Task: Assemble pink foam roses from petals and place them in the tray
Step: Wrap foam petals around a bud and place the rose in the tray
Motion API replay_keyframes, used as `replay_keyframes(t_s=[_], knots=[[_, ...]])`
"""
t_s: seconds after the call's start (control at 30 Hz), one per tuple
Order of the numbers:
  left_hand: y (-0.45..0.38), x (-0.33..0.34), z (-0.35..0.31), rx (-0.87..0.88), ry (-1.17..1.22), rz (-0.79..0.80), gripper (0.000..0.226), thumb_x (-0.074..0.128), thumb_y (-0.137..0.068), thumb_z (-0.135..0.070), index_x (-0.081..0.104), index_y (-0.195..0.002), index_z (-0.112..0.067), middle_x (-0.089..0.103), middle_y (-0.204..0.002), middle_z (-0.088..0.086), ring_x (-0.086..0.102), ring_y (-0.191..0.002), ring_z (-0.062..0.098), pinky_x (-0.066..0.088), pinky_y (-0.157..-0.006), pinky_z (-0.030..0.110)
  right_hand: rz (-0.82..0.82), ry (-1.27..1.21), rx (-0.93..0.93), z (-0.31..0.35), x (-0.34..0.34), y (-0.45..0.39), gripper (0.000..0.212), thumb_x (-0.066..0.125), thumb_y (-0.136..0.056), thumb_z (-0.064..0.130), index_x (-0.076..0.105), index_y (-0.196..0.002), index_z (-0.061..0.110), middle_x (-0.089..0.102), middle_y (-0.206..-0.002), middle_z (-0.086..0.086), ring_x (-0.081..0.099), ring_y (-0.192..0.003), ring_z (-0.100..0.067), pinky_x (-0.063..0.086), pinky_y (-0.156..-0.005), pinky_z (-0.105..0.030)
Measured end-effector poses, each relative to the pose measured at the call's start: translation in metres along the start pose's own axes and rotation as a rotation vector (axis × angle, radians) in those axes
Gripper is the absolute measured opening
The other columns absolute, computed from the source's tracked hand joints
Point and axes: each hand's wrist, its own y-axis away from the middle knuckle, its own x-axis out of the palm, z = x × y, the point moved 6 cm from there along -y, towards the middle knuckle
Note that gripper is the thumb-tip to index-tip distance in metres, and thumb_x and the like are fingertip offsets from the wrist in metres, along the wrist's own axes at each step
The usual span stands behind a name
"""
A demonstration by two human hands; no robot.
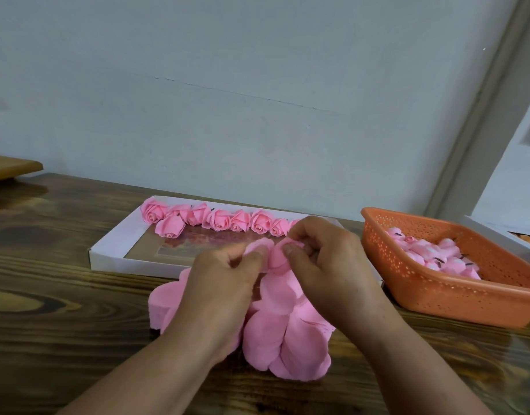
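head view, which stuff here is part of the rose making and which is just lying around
Part of the job:
left hand and right hand, pinching a petal
petal pile
white tray with finished roses
orange basket of rose buds

Lying about:
wooden board, far left
papers, far right

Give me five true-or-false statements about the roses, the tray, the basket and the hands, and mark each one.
1. Finished roses line the far side of the white tray. True.
2. The orange basket sits left of the tray. False: it sits to the right.
3. Both the left hand and right hand pinch pink petals. True.
4. The basket is empty. False: it holds small pink pieces.
5. A pile of loose petals lies on the wooden table. True.
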Motion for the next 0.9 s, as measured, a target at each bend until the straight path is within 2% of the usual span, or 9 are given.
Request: replay_keyframes(t_s=[0.1,0.17,0.33,0.47,0.53,0.63,0.73,0.8,0.9], knots=[[0.0,-0.002,-0.003,0.048,-0.064,-0.011,0.015,0.064,-0.087,-0.008,0.075,-0.08,-0.016,0.074,-0.071,0.001,0.071,-0.067,0.012,0.056,-0.055,0.02,-0.023,-0.037,0.017,-0.001,-0.001,0.001,0.007,0.061,-0.087,0.014,0.061,-0.079,0.014,0.044,-0.049,0.011,0.038,-0.046,-0.007,0.033,-0.051,-0.027],[-0.002,-0.005,-0.004,0.09,-0.145,-0.039,0.024,0.062,-0.088,-0.006,0.074,-0.071,-0.018,0.072,-0.068,0.001,0.068,-0.061,0.009,0.056,-0.052,0.021,-0.01,-0.03,0.0,0.003,0.001,0.001,0.011,0.06,-0.087,0.015,0.058,-0.078,0.019,0.045,-0.051,0.012,0.04,-0.047,-0.006,0.033,-0.05,-0.026],[-0.007,-0.01,-0.013,0.243,-0.452,-0.091,0.026,0.062,-0.089,-0.025,0.074,-0.067,-0.024,0.067,-0.077,-0.002,0.061,-0.075,0.011,0.053,-0.069,0.034,0.018,-0.018,-0.008,0.005,0.001,0.002,0.011,0.059,-0.088,0.016,0.061,-0.079,0.021,0.048,-0.053,0.012,0.043,-0.049,-0.006,0.031,-0.049,-0.024],[-0.007,-0.011,-0.016,0.289,-0.471,-0.092,0.03,0.057,-0.091,-0.023,0.069,-0.07,-0.005,0.062,-0.076,0.02,0.057,-0.074,0.033,0.054,-0.067,0.051,0.04,-0.005,-0.025,0.009,0.003,0.003,0.009,0.059,-0.088,0.016,0.063,-0.081,0.019,0.053,-0.056,0.009,0.045,-0.051,-0.006,0.033,-0.048,-0.022],[-0.006,-0.012,-0.017,0.287,-0.431,-0.097,0.025,0.059,-0.09,-0.02,0.071,-0.073,-0.006,0.065,-0.074,0.018,0.061,-0.068,0.029,0.055,-0.064,0.047,0.052,-0.005,-0.033,0.009,0.004,0.003,0.008,0.059,-0.088,0.016,0.063,-0.081,0.017,0.048,-0.054,0.009,0.044,-0.049,-0.006,0.03,-0.047,-0.02],[-0.005,-0.01,-0.015,0.213,-0.298,-0.057,0.026,0.059,-0.09,-0.02,0.074,-0.069,-0.016,0.069,-0.066,0.006,0.062,-0.053,0.01,0.057,-0.058,0.03,0.07,0.004,-0.03,0.009,0.005,0.003,0.007,0.059,-0.088,0.016,0.062,-0.082,0.017,0.05,-0.056,0.009,0.042,-0.049,-0.007,0.033,-0.048,-0.024],[-0.008,-0.005,-0.006,0.064,-0.066,-0.003,0.034,0.053,-0.094,-0.027,0.075,-0.073,-0.013,0.069,-0.062,0.007,0.063,-0.054,0.011,0.057,-0.055,0.024,0.053,-0.034,-0.004,0.006,0.002,0.002,0.018,0.059,-0.086,0.015,0.058,-0.073,0.025,0.048,-0.052,0.014,0.047,-0.053,-0.005,0.03,-0.047,-0.018],[-0.009,-0.005,-0.003,0.019,0.026,0.001,0.03,0.051,-0.096,-0.017,0.074,-0.079,-0.009,0.068,-0.06,0.005,0.062,-0.053,0.011,0.054,-0.052,0.02,0.03,-0.095,0.026,0.002,0.0,0.001,0.027,0.061,-0.084,0.01,0.054,-0.065,0.028,0.048,-0.047,0.015,0.046,-0.05,-0.004,0.027,-0.046,-0.016],[-0.009,-0.004,-0.005,0.065,-0.023,0.038,0.019,0.055,-0.091,0.0,0.071,-0.082,-0.005,0.068,-0.061,0.004,0.061,-0.054,0.009,0.053,-0.054,0.019,0.035,-0.149,0.067,-0.003,0.001,0.0,0.029,0.062,-0.084,0.008,0.052,-0.064,0.027,0.049,-0.045,0.017,0.044,-0.045,-0.005,0.027,-0.045,-0.016]])
